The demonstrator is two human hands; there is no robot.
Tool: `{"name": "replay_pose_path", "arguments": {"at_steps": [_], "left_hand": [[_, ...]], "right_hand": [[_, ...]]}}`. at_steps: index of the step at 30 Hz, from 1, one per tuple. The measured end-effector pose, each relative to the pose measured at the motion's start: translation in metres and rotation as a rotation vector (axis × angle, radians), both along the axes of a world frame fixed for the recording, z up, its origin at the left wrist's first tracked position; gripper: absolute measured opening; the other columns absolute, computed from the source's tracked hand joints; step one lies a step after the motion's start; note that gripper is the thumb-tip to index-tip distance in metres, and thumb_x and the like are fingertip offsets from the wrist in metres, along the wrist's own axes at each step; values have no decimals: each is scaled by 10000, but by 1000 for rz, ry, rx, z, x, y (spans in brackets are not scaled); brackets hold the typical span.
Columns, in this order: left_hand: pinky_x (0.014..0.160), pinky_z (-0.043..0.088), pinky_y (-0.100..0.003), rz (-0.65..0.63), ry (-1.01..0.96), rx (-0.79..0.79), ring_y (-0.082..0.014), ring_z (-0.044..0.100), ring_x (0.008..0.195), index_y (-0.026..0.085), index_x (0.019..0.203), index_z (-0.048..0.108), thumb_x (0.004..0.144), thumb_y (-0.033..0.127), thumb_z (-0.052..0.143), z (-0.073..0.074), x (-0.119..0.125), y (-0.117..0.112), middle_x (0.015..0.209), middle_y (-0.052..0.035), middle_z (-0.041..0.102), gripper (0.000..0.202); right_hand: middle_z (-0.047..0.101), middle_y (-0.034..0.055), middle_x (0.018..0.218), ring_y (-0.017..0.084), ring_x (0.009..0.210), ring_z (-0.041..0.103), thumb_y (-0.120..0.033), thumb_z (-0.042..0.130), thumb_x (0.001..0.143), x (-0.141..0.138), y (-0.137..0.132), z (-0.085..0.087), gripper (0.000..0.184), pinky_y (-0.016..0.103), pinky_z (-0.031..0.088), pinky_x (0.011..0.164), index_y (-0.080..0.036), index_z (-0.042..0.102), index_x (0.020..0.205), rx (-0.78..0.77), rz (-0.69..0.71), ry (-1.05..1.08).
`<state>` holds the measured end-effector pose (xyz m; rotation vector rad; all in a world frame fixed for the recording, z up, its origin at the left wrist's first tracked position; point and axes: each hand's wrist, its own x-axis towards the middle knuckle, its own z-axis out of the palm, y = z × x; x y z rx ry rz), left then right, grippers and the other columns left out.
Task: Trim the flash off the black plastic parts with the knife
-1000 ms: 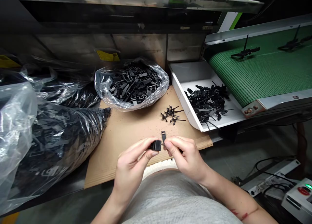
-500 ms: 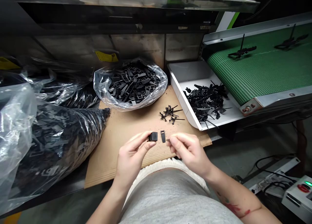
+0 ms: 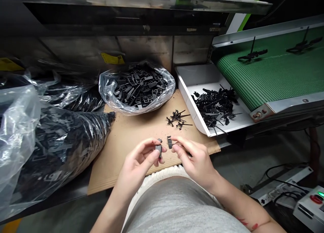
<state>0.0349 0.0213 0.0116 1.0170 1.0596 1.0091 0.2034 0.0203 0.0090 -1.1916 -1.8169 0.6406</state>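
Note:
My left hand (image 3: 140,160) is closed, its thumb and fingers pinching a small black plastic part (image 3: 158,148) above the front of the cardboard sheet (image 3: 131,131). Just to the right, my right hand (image 3: 194,157) has its thumb and index finger closed on a second piece, a black plastic clip (image 3: 169,142) with a square opening at one end. The two pieces are apart. Beyond my hands lies a small cluster of thin black pins (image 3: 176,116) on the cardboard.
A clear plastic bag (image 3: 107,91) of black clips stands open at the back. Filled bags (image 3: 68,141) crowd the left. On the right, a white tray (image 3: 188,99) holds a heap of black parts beside a green conveyor belt (image 3: 280,74) carrying black assemblies.
My right hand has moved left and taken hold of the clip that lay flat on the cardboard. My left hand has turned the part in its fingers.

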Motion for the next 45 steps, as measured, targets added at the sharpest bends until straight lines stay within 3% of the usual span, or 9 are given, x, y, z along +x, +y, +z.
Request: {"name": "replay_pose_path", "arguments": {"at_steps": [4,9,14,18,25,34,41,45], "left_hand": [[713,488,-257,23,-21,-18,-156,630,758,232,968,511,706,194,667,3,5,2,832,-3,670,307],[790,461,-205,140,157,119,-148,606,869,223,833,679,695,208,677,-1,4,-1,884,11,681,138],[741,466,-172,199,244,223,-110,614,805,316,865,693,708,189,676,8,9,-10,866,75,686,203],[703,477,-160,195,276,210,-98,617,787,339,888,684,729,188,662,14,10,-12,870,90,685,221],[701,470,-137,155,225,197,-81,612,799,363,919,667,758,202,640,11,8,-14,892,107,678,230],[776,451,-184,142,203,238,-113,601,846,326,923,677,751,184,645,1,0,-11,897,72,675,225],[774,437,-197,91,189,311,-121,580,849,315,867,686,761,141,607,4,-1,-9,890,71,663,219],[765,435,-190,116,155,294,-122,581,833,304,819,697,743,115,602,11,2,-10,849,69,666,225]], "right_hand": [[667,91,802,175,717,603,-112,451,861,-4,-4,-4,173,309,487,658,-130,622,875,198,-34,-104],[673,94,802,180,715,611,-95,472,848,-3,-5,-5,175,314,502,644,-130,613,944,283,-45,-101],[672,95,813,176,738,615,-69,484,837,-3,-7,-3,191,314,509,658,-124,605,974,293,-37,-47],[669,89,808,169,741,617,-63,507,825,-5,-6,-4,183,308,516,647,-108,606,972,359,-39,-25],[669,103,810,174,746,613,-52,513,822,-7,-4,-3,164,308,513,659,-86,603,955,371,-19,-34],[571,48,642,133,589,498,-117,437,868,-6,-1,6,186,265,416,560,-108,613,807,179,71,-73],[485,-36,539,62,488,436,-116,465,852,2,10,22,270,184,358,494,-139,547,596,-308,367,190],[505,-28,556,70,506,444,-122,480,837,1,8,23,243,194,353,504,-138,564,609,-303,357,218]]}}
